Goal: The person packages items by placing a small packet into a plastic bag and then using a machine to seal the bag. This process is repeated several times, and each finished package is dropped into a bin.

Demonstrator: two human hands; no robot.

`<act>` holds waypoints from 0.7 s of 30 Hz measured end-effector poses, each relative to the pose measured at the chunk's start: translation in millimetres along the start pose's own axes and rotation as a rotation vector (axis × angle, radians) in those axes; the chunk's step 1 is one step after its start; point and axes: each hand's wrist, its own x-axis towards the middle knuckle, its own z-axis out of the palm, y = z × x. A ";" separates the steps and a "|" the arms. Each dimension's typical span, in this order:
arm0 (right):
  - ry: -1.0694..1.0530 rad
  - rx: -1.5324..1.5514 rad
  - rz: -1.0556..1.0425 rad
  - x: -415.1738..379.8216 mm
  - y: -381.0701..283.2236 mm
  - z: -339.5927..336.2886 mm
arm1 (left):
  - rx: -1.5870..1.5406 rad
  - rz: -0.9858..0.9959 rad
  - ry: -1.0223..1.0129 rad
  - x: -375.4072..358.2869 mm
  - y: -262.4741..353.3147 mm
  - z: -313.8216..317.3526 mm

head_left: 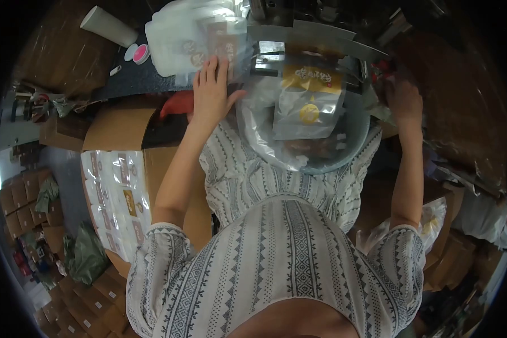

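Note:
My left hand point(211, 93) lies with its fingers spread on the near edge of a pile of clear printed plastic bags point(177, 42). At the right, my right hand point(404, 98) is blurred beside a small red item point(381, 71); its fingers are smeared, and what it holds, if anything, cannot be made out. Between the hands, a clear bag with a yellow printed band point(308, 101) lies over a round grey basin point(357, 147) on my lap. Clear plastic film is also in the basin.
An open carton point(118, 125) at the left holds rows of packed printed pouches point(115, 197). A white cup point(108, 26) and a pink round container point(141, 53) are at the upper left. Dark machine parts point(321, 31) stand behind the basin. Stacked cartons point(87, 307) fill the lower left.

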 end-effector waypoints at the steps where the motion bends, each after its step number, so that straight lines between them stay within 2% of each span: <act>1: 0.048 0.076 -0.010 -2.6 -0.2 -3.0 | -0.029 -0.055 -0.022 -5.1 1.5 -6.4; 3: 0.097 0.147 -0.024 -3.6 2.0 -3.8 | -0.054 -0.117 -0.039 -11.9 -7.2 -18.9; 5: 0.025 0.300 -0.036 -0.9 11.2 -2.2 | -0.077 -0.176 -0.046 -14.5 -5.5 -29.6; 7: 0.014 0.292 -0.060 1.4 16.7 0.4 | -0.192 -0.246 0.059 -14.8 7.3 -44.6; 12: -0.066 0.335 -0.187 3.6 10.0 9.7 | -0.208 -0.227 0.091 -11.7 27.7 -50.8; 15: 0.010 0.324 -0.246 1.7 0.1 4.6 | -0.227 -0.232 0.067 -8.4 40.9 -57.5; 17: 0.038 0.142 -0.265 -0.9 -6.0 -2.3 | -0.239 -0.238 0.049 -5.9 47.8 -58.9; 18: 0.039 0.140 -0.263 1.1 -3.0 -0.8 | -0.257 -0.217 0.062 -4.7 50.4 -58.3; 20: 0.052 0.255 -0.435 7.8 6.8 6.8 | -0.276 -0.198 0.074 -3.7 55.7 -58.3; 21: 0.052 0.254 -0.434 9.4 10.2 9.8 | -0.284 -0.193 0.062 -2.6 58.5 -59.0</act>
